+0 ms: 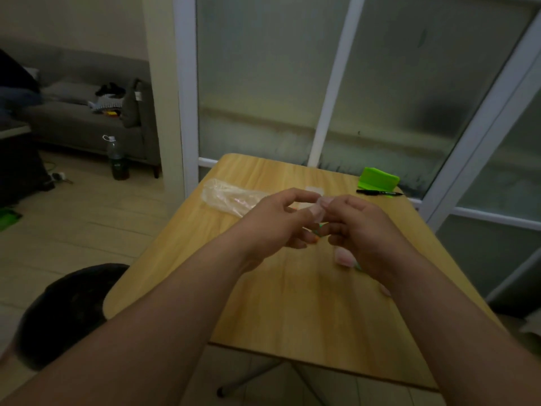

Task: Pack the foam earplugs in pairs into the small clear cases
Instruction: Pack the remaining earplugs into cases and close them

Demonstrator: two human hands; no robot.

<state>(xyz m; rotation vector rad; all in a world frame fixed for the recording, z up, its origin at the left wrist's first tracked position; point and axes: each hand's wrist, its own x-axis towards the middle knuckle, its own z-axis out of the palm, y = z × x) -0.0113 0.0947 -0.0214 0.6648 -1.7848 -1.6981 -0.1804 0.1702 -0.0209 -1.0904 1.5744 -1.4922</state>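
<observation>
Holding a small clear plastic case (319,213) at the fingertips, both hands meet above the middle of the light wooden table (292,303). The left hand (273,227) pinches the case from one side and the right hand (361,230) from the other; if its lid is open, I cannot tell. Just under it, small orange and green foam pieces (317,234), probably earplugs, show between the lower fingers. The step seems to be opening or filling this case. The next move calls for pushing one pair inside and pressing the lid closed, gently, because foam springs back. A second clear case (343,257) lies just beside the right hand. A crumpled clear plastic bag (228,196) lies toward the far left edge, and a bright green folded object (379,177) and a black marker pen (379,192) at the far right corner
</observation>
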